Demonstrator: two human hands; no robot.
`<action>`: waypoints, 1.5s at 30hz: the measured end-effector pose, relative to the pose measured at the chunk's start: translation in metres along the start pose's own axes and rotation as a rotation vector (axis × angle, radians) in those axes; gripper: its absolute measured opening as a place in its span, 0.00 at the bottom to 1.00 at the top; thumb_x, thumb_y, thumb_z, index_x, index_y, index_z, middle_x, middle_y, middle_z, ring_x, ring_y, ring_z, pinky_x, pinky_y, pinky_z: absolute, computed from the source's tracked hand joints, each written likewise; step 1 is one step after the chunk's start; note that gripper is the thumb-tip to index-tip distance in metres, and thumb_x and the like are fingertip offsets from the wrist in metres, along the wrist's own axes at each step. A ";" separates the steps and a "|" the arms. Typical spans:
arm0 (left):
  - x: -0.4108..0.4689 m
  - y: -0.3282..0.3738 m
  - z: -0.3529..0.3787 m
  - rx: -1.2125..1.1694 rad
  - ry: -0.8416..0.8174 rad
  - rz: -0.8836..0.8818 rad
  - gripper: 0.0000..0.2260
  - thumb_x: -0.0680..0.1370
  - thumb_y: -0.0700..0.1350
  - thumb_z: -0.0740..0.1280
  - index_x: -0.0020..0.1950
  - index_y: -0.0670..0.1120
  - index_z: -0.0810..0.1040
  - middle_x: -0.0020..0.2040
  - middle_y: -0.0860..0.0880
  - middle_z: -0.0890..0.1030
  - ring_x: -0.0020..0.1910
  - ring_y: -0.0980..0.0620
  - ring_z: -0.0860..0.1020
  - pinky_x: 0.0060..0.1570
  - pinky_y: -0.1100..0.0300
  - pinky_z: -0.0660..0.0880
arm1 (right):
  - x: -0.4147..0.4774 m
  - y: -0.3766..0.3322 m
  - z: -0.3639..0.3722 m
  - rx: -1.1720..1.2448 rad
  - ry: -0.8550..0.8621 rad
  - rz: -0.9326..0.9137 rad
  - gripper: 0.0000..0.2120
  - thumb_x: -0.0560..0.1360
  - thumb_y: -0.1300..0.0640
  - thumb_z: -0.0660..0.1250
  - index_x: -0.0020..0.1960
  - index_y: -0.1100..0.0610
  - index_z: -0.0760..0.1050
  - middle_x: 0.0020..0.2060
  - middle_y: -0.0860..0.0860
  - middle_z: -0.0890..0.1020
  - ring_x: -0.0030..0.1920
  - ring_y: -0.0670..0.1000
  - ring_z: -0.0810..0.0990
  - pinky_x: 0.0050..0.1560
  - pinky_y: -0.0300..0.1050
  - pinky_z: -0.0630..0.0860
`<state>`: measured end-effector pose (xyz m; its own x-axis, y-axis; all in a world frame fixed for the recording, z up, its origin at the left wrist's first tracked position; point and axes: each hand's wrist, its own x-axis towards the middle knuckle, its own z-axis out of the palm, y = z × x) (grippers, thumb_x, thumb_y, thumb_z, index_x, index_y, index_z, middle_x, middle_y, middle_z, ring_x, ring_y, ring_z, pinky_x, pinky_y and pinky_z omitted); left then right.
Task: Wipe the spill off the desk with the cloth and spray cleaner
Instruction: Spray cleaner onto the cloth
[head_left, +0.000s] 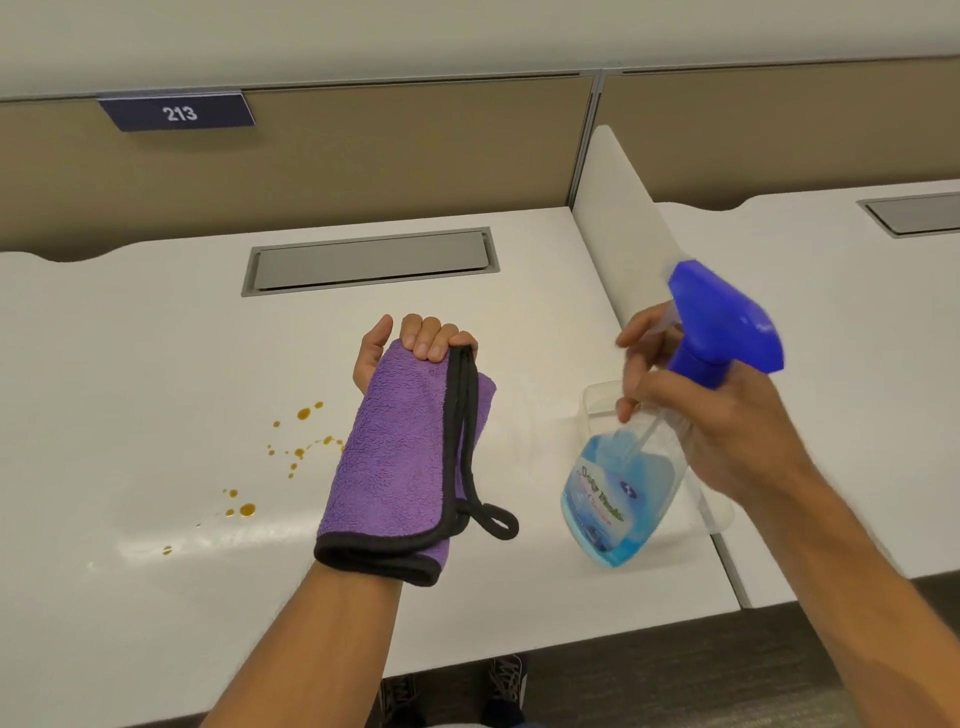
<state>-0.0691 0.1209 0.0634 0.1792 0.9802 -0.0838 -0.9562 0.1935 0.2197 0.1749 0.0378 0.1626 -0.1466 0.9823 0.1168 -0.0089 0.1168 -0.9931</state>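
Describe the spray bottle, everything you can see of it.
The spray bottle has a clear plastic body about half full of pale blue liquid, a blue trigger head, a dip tube visible inside and a blue label whose text is too blurred to read. It is held tilted above the white desk, head up and to the right, base toward the camera. The right hand grips its neck, fingers near the trigger. Nothing else touches it.
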 end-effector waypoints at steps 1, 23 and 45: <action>0.000 0.003 0.001 0.013 -0.003 0.003 0.20 0.73 0.52 0.57 0.25 0.45 0.74 0.23 0.51 0.74 0.24 0.54 0.72 0.39 0.61 0.72 | -0.005 -0.001 0.013 -0.015 -0.014 0.020 0.12 0.70 0.66 0.70 0.51 0.57 0.76 0.37 0.60 0.77 0.36 0.54 0.79 0.41 0.50 0.81; -0.027 0.061 -0.018 -0.064 0.093 0.113 0.18 0.78 0.53 0.62 0.35 0.42 0.77 0.40 0.45 0.85 0.51 0.41 0.85 0.58 0.44 0.77 | -0.033 0.022 0.172 -0.480 -0.123 0.328 0.10 0.77 0.49 0.71 0.41 0.49 0.73 0.28 0.43 0.78 0.29 0.40 0.80 0.31 0.27 0.74; -0.019 0.102 -0.019 -0.008 -0.067 0.074 0.22 0.75 0.51 0.55 0.23 0.45 0.71 0.21 0.50 0.71 0.22 0.53 0.71 0.35 0.61 0.72 | -0.069 0.005 0.184 -0.356 -0.236 0.295 0.11 0.76 0.53 0.75 0.56 0.51 0.79 0.41 0.42 0.81 0.41 0.46 0.81 0.42 0.38 0.80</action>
<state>-0.1742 0.1214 0.0688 0.1224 0.9925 -0.0019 -0.9691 0.1200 0.2155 0.0025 -0.0563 0.1481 -0.3114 0.9261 -0.2132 0.3975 -0.0768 -0.9144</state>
